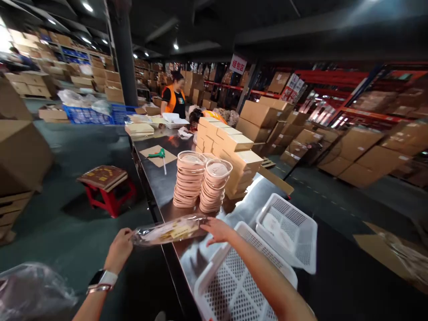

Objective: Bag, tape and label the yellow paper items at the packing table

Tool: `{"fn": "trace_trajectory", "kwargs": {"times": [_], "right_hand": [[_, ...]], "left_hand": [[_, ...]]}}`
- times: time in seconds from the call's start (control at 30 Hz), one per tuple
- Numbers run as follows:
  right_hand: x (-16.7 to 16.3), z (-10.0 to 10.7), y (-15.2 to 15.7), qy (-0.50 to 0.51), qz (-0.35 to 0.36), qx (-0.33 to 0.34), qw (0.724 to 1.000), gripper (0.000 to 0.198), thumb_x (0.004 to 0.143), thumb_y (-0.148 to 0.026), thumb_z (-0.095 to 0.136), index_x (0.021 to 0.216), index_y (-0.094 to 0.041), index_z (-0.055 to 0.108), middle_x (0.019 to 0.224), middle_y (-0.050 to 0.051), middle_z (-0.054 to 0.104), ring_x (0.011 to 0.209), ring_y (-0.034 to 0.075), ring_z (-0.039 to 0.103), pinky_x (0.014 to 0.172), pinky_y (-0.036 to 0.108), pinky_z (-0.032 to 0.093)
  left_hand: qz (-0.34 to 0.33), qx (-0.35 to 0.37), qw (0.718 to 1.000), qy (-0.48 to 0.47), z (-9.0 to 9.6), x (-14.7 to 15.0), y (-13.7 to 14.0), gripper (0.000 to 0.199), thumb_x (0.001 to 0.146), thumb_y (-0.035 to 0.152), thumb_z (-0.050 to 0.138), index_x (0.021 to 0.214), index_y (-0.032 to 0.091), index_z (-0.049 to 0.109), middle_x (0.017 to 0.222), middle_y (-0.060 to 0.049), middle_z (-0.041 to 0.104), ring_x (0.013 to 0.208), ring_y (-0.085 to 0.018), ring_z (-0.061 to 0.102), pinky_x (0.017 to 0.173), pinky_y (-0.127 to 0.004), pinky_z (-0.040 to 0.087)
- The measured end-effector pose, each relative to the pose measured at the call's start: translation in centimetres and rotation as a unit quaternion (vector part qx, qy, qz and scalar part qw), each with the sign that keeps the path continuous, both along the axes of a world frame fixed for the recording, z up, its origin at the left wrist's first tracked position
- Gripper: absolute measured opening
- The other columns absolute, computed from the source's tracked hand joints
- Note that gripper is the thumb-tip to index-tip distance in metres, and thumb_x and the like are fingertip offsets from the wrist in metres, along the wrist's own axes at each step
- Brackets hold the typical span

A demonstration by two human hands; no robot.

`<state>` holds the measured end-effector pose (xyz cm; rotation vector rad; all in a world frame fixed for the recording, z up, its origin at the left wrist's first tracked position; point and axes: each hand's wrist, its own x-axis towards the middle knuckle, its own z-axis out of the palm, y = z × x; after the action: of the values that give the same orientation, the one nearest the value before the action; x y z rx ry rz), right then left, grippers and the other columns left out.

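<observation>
A clear plastic bag with pale and yellowish contents is stretched between my two hands, over the near left edge of the dark table. My left hand, with a watch on its wrist, is closed around the bag's left end. At the right end, my right hand touches the bag, thumb apart and fingers reaching over its tip; whether it grips is hard to make out. Just beyond the bag stand stacks of round pink lidded containers. Below my right forearm lies a white perforated basket.
A second white basket holds something pale. Stacked cardboard boxes stand behind the containers. A green glue gun lies on cardboard. Left on the floor is a red stool. Two people work at the table's far end, one in an orange vest.
</observation>
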<state>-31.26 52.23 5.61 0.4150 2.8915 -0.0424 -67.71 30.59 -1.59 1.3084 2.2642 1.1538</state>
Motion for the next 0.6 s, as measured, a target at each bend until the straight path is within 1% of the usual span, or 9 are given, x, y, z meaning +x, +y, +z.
{"fn": "trace_trajectory", "kwargs": {"times": [0.07,0.17,0.23,0.3,0.4,0.47,0.5,0.57,0.6], "right_hand": [[0.2,0.5,-0.2,0.014,0.018,0.039,0.999,0.04,0.084,-0.024,0.069,0.123,-0.014,0.068,0.092,0.008,0.079,0.087,0.02,0.073,0.107,0.037,0.045],[0.8,1.8,-0.5,0.045,0.013,0.096,0.994,0.029,0.073,-0.001,0.062,0.096,-0.014,0.074,0.059,0.001,0.071,0.059,0.017,0.068,0.101,0.037,0.05],[1.8,3.6,-1.1,0.09,-0.014,0.135,0.987,0.027,0.07,0.002,0.058,0.087,-0.013,0.072,0.057,0.002,0.069,0.057,0.018,0.066,0.096,0.039,0.053],[3.5,6.2,-2.4,0.141,-0.06,0.175,0.973,0.024,0.075,0.0,0.052,0.084,-0.013,0.07,0.061,0.005,0.069,0.06,0.019,0.066,0.094,0.043,0.053],[7.3,10.6,-5.6,0.251,-0.129,0.244,0.928,0.028,0.085,-0.001,0.042,0.092,-0.013,0.067,0.069,0.006,0.07,0.066,0.019,0.065,0.096,0.046,0.049],[10.1,12.6,-8.0,0.355,-0.12,0.286,0.882,0.024,0.085,-0.003,0.045,0.091,-0.014,0.065,0.071,0.005,0.069,0.067,0.018,0.063,0.092,0.041,0.049],[11.4,13.3,-9.1,0.377,-0.102,0.29,0.874,0.023,0.084,-0.003,0.045,0.086,-0.016,0.064,0.068,0.003,0.067,0.065,0.017,0.061,0.085,0.037,0.05],[13.8,13.9,-10.5,0.372,-0.091,0.281,0.88,0.025,0.079,-0.001,0.043,0.074,-0.019,0.06,0.058,0.0,0.062,0.056,0.015,0.057,0.07,0.03,0.047],[15.0,14.1,-11.0,0.356,-0.105,0.275,0.887,0.026,0.077,0.0,0.041,0.071,-0.019,0.058,0.054,-0.001,0.06,0.052,0.014,0.054,0.064,0.029,0.045]], "left_hand": [[-0.008,0.001,1.0,0.0,2.4,-1.5,0.8,0.033,0.066,0.023,0.044,0.077,0.018,0.075,0.09,-0.01,0.068,0.086,-0.026,0.068,0.082,-0.038,0.056],[-0.038,0.0,0.999,0.001,6.0,-2.1,1.7,0.032,0.06,0.021,0.045,0.072,0.018,0.075,0.082,-0.007,0.069,0.078,-0.023,0.069,0.074,-0.032,0.055],[-0.051,0.001,0.999,0.008,8.6,-2.0,2.1,0.034,0.059,0.021,0.044,0.073,0.017,0.075,0.081,-0.007,0.068,0.073,-0.021,0.068,0.068,-0.03,0.054],[-0.068,0.007,0.998,0.019,11.4,-1.6,2.2,0.038,0.06,0.021,0.043,0.077,0.016,0.077,0.084,-0.008,0.068,0.071,-0.02,0.066,0.065,-0.029,0.053],[-0.101,0.024,0.994,0.043,15.0,0.2,2.1,0.038,0.069,0.023,0.041,0.083,0.017,0.076,0.094,-0.008,0.066,0.074,-0.019,0.064,0.067,-0.029,0.052],[-0.165,0.029,0.984,0.066,16.3,2.4,2.3,0.033,0.075,0.023,0.042,0.08,0.017,0.074,0.101,-0.009,0.064,0.086,-0.02,0.064,0.078,-0.03,0.052],[-0.213,0.023,0.974,0.076,16.5,3.9,2.7,0.031,0.075,0.021,0.042,0.077,0.018,0.073,0.101,-0.01,0.064,0.09,-0.02,0.064,0.083,-0.03,0.051],[-0.316,-0.003,0.944,0.091,16.7,6.9,3.7,0.029,0.07,0.015,0.043,0.072,0.018,0.072,0.095,-0.009,0.065,0.087,-0.02,0.064,0.084,-0.031,0.051],[-0.363,-0.018,0.927,0.096,16.7,8.3,4.3,0.029,0.067,0.013,0.043,0.068,0.019,0.071,0.088,-0.009,0.065,0.081,-0.019,0.064,0.08,-0.031,0.051]]}}
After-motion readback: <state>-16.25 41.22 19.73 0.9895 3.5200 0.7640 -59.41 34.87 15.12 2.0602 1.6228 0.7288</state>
